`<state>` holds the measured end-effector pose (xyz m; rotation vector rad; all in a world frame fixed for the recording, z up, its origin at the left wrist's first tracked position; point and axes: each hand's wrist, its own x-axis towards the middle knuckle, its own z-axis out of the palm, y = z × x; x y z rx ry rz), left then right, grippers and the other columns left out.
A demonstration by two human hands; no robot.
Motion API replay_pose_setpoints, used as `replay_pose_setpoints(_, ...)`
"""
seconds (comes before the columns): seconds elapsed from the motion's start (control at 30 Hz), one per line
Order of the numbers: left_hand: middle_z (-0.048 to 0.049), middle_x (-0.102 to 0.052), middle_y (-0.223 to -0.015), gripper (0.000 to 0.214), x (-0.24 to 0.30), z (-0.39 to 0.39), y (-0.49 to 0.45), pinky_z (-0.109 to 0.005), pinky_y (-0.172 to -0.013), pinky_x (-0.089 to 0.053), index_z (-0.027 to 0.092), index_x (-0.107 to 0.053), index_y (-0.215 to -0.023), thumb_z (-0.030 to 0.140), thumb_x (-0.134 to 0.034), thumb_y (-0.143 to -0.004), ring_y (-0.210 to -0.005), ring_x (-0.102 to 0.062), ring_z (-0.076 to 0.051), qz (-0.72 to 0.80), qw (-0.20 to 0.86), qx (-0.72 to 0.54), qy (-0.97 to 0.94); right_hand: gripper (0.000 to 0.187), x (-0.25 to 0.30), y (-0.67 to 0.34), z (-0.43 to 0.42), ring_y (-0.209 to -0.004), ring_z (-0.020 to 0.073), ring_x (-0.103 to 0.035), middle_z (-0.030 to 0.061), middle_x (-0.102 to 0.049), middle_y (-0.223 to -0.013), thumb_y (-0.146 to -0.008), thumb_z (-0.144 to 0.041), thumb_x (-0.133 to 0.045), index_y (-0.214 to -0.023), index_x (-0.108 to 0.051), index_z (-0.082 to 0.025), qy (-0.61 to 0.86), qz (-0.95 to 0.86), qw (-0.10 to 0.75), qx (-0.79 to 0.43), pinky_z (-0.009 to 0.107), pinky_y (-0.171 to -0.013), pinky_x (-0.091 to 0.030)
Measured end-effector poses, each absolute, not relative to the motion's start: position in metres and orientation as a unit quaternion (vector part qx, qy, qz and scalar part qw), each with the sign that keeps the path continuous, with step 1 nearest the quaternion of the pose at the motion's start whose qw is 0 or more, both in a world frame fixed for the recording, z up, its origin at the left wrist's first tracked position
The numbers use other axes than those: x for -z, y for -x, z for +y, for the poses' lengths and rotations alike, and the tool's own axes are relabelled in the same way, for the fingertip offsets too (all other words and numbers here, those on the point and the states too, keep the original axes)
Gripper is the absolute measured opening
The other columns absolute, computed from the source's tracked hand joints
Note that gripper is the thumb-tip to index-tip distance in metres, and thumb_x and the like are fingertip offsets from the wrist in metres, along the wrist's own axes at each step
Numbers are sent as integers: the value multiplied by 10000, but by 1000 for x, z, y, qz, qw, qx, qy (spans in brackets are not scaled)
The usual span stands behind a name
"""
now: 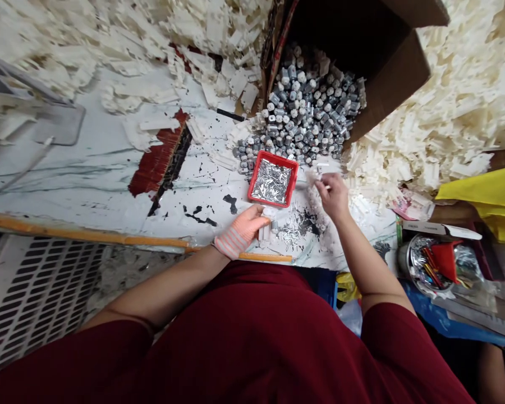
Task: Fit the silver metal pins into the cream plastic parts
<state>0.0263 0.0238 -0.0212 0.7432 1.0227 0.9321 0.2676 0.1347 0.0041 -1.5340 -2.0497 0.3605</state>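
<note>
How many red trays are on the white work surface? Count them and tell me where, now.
1: a foil-lined red tray, beside the heap of grey metal parts, just above the left hand. Another could be buried under the white plastic pieces.

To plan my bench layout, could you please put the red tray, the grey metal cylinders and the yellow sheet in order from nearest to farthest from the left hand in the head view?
From the left hand:
1. Red tray, just ahead of it.
2. Grey metal cylinders, farther ahead, beyond the tray.
3. Yellow sheet, far right.
</note>
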Motion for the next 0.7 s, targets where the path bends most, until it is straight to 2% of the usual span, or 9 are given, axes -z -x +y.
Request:
replay_pose_setpoints(0.07, 4, -573, -723, 210, 24, 24, -25, -209, -478, -409, 162, -551, -964, 258, -587, -781, -550, -520, -93, 483, 683, -424, -347, 282, -10, -248, 102, -716, 176, -592, 59, -644, -790, -832, -454, -597, -760, -651, -187, 561, -711, 297, -302, 317, -639, -495)
replay_pose_setpoints(0.17, 13, -566, -694, 244, 21, 23, -24, -211, -461, -419, 163, -531, -983, 298, -602, -792, -536, -533, -102, 510, 661, -418, -356, 321, -16, -224, 61, -535, 131, -577, -6, -620, -598, -754, -507, -674, -741, -626, -190, 532, -590, 262, -548, 276, -547, -485)
replay_pose_setpoints(0.23, 20, -567, -676, 266, 18, 23, -24, -212, -455, -423, 166, -517, -986, 318, -614, -790, -523, -540, -105, 520, 659, -408, -359, 354, -16, -216, 45, -479, 118, -575, -25, -623, -565, -686, -514, -731, -739, -601, -189, 514, -515, 244, -641, 257, -502, -478)
replay_pose_setpoints(0.4, 29, -575, -680, 262, 16, 20, -25, -206, -480, -437, 174, -498, -968, 293, -627, -773, -538, -558, -102, 522, 644, -409, -381, 425, -8, -206, 37, -411, 106, -557, -43, -625, -530, -587, -485, -807, -682, -516, -191, 519, -454, 229, -687, 223, -417, -445)
replay_pose_setpoints(0.57, 47, -567, -652, 183, 11, 17, -21, -221, -507, -461, 185, -476, -938, 206, -544, -770, -530, -564, -104, 494, 664, -411, -382, 447, -1, -200, 34, -405, 95, -555, -51, -641, -538, -591, -486, -803, -665, -472, -196, 521, -451, 218, -692, 213, -418, -451)
replay_pose_setpoints(0.7, 60, -532, -626, 217, 5, 16, -18, -200, -479, -420, 178, -485, -931, 145, -529, -721, -502, -524, -88, 485, 683, -404, -366, 434, -1, -202, 35, -384, 92, -546, -66, -626, -516, -608, -471, -801, -685, -471, -199, 478, -426, 205, -741, 203, -401, -442)
